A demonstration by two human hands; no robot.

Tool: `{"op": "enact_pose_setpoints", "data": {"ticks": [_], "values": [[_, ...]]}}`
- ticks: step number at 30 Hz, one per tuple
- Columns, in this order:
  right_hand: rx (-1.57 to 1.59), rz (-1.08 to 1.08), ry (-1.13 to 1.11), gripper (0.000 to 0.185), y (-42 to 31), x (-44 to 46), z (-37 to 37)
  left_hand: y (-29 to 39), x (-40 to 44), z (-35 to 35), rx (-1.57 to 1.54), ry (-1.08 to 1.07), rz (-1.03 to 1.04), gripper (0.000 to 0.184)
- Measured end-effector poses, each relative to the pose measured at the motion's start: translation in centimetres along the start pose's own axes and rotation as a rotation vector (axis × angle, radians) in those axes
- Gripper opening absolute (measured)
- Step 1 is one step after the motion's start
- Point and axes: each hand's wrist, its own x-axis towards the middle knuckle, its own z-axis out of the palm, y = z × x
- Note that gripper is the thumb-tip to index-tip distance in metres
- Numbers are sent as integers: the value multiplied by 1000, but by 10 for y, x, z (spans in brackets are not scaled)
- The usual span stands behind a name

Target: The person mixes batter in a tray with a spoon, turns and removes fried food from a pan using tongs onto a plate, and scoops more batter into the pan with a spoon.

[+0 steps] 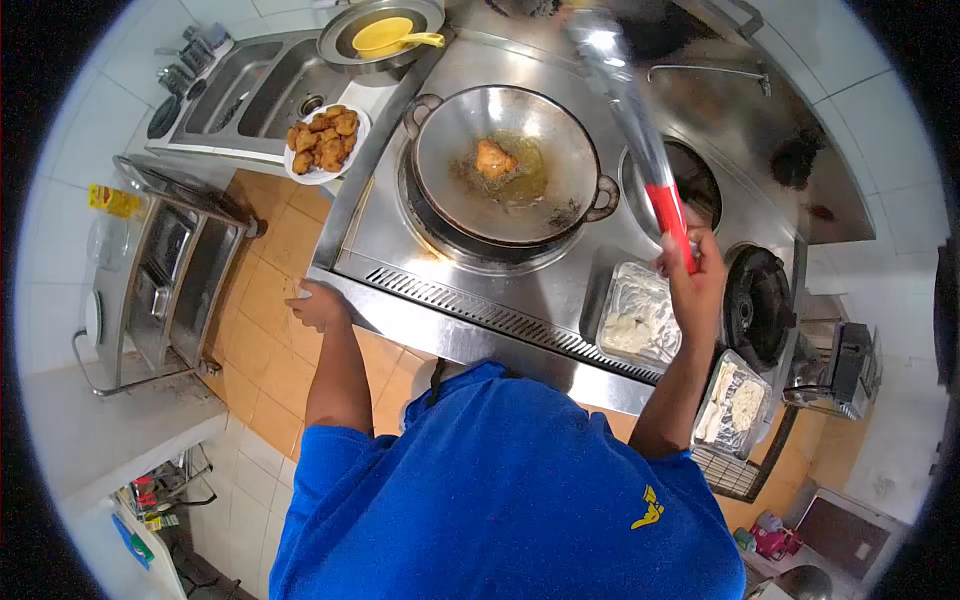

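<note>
My right hand point(697, 270) is closed around the red handle of metal tongs point(650, 145), raised over the right side of the stove point(370, 235); their far end is blurred. A large two-handled wok point(450, 130) sits on the left burner, with one browned fried piece point(495, 158) in a small pool of oil point(530, 180). At the stove's front left corner is my left hand point(320, 306), its fingers curled in; what they hold, if anything, is too small to make out. Below my right hand lies a clear tray with pale batter-coated food point(630, 330).
A white plate point(357, 160) of fried pieces stands left of the wok, beside a double sink point(255, 85). Behind is a metal basin point(335, 50) with a yellow ladle-like scoop point(380, 38). Another clear tray point(760, 420) and a dark burner point(750, 305) are at right, a steel cart point(185, 285) at left.
</note>
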Motion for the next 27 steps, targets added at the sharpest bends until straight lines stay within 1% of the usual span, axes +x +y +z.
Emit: {"op": "enact_pose_setpoints", "data": {"ticks": [2, 3, 5, 6, 8, 10, 12, 14, 15, 16, 19, 22, 27], "values": [[268, 406, -203, 38, 4, -22, -4, -1, 0, -1, 1, 0, 8, 73], [274, 451, -375, 50, 23, -32, 0, 0, 0, -2, -1, 0, 13, 73], [288, 570, -436, 56, 43, -51, 18, 0, -1, -2, -9, -9, 12, 73], [206, 457, -380, 59, 68, -67, 32, 1, -1, -2, -15, -15, 3, 73], [-10, 359, -342, 64, 74, -86, 45, 0, 1, -2, -19, -14, -5, 73], [155, 408, -322, 62, 67, -86, 42, -2, 3, 2, -18, -1, 0, 73], [271, 470, -338, 55, 58, -83, 32, -3, 5, 4, -8, 13, -6, 72], [433, 465, -242, 37, 32, -73, 28, -4, 4, 6, -8, 16, -3, 72], [512, 458, -193, 32, 24, -69, 29, -5, 6, 7, -13, 16, 1, 72], [529, 466, -205, 30, 24, -67, 31, -6, 7, 8, -20, 16, 4, 72], [406, 563, -325, 32, 47, -65, 34, -6, 7, 6, -15, -6, 5, 73], [444, 603, -335, 31, 51, -73, 53, 3, -5, -8, -50, -15, 15, 76], [410, 609, -362, 30, 63, -81, 64, 0, -1, -1, -10, 4, 3, 75]]}}
